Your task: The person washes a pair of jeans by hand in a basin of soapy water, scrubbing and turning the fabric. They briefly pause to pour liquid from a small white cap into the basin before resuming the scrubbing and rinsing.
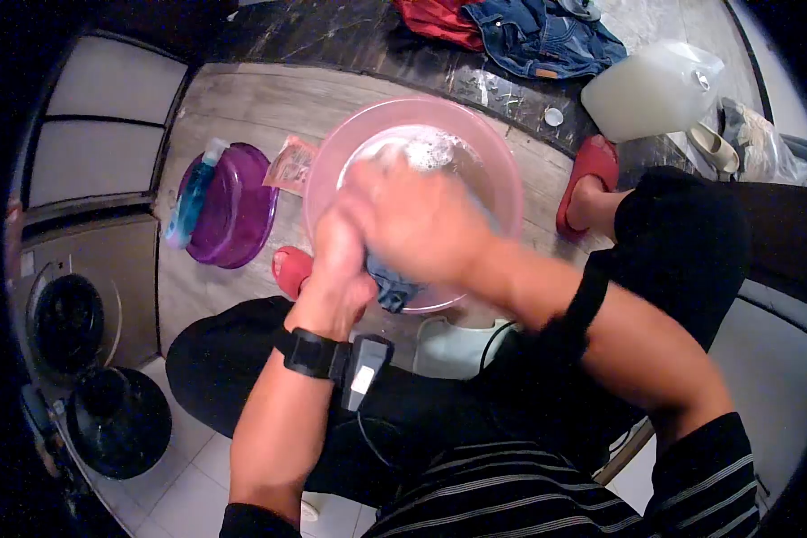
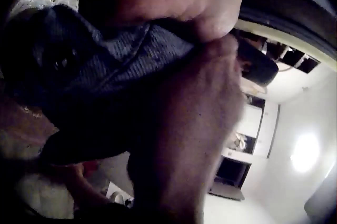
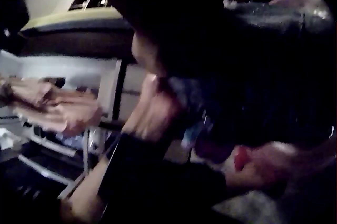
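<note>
Both hands are close together over a pink basin [image 1: 502,170] of sudsy water. A dark blue wet cloth [image 1: 391,285] hangs below them at the basin's near rim. The left hand [image 1: 339,247] grips the cloth, and the right hand [image 1: 426,220], blurred, is curled against it from above. In the left wrist view the ribbed blue cloth [image 2: 126,58] stretches between the left hand [image 2: 197,95] and the right hand [image 2: 179,3]. The right wrist view is dark; the left hand [image 3: 158,111] shows there, while most of the cloth is lost in shadow.
Left of the basin are a purple basin [image 1: 242,202], a blue bottle [image 1: 195,197] and a packet [image 1: 291,165]. Jeans [image 1: 547,40], red cloth [image 1: 435,20] and a white jug [image 1: 646,94] lie beyond, on the right. Red slippers [image 1: 592,161] are on the feet beside the basin.
</note>
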Tool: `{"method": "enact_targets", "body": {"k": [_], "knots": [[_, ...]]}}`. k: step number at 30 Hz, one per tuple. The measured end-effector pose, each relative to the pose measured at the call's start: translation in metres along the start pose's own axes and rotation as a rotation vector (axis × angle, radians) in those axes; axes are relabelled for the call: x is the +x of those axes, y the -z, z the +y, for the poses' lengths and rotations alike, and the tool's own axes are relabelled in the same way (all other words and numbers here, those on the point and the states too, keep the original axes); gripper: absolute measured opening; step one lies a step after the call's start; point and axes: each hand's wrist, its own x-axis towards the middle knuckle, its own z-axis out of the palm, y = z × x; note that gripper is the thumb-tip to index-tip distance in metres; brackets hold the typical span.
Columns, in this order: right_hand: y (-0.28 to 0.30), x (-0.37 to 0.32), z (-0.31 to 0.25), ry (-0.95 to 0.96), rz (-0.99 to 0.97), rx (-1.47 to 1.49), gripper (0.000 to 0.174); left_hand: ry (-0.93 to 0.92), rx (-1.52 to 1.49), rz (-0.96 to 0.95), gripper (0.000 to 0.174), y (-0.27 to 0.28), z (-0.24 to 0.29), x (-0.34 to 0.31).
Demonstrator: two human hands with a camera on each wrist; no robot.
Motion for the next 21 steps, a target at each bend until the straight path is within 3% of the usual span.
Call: {"method": "enact_targets", "body": {"k": [2,4,5,8,11,14,16,17,20,21], "knots": [[0.002,0.03,0.036,0.01,0.027,-0.046,0.042,-0.014,0.047,-0.085,0.045,0.004,0.003,0.001],[0.009,0.043,0.047,-0.078,0.111,0.215,0.039,-0.025,0.099,-0.194,0.044,0.0,0.006,0.008],[0.01,0.044,0.052,-0.126,0.15,0.343,0.039,-0.106,0.188,-0.149,0.048,-0.017,0.015,-0.012],[0.011,0.045,0.058,-0.221,0.176,0.571,0.037,-0.156,0.129,-0.252,0.054,-0.002,0.02,-0.004],[0.026,0.039,0.054,-0.465,0.084,0.984,0.033,-0.313,0.26,-0.166,0.066,0.016,0.024,0.006],[0.059,0.03,0.035,-0.627,0.087,1.418,0.029,-0.259,0.304,-0.231,0.078,0.04,0.017,0.019],[0.065,0.031,0.038,-0.589,0.116,1.538,0.029,-0.162,0.3,-0.333,0.086,0.056,0.009,0.025],[0.066,0.032,0.04,-0.535,0.106,1.593,0.029,-0.232,0.359,-0.263,0.091,0.048,0.006,0.017],[0.065,0.036,0.044,-0.512,0.212,1.648,0.03,-0.235,0.228,-0.46,0.093,0.048,0.009,0.015],[0.06,0.04,0.052,-0.537,0.263,1.671,0.031,-0.28,0.24,-0.56,0.084,0.046,0.009,0.016]]}}
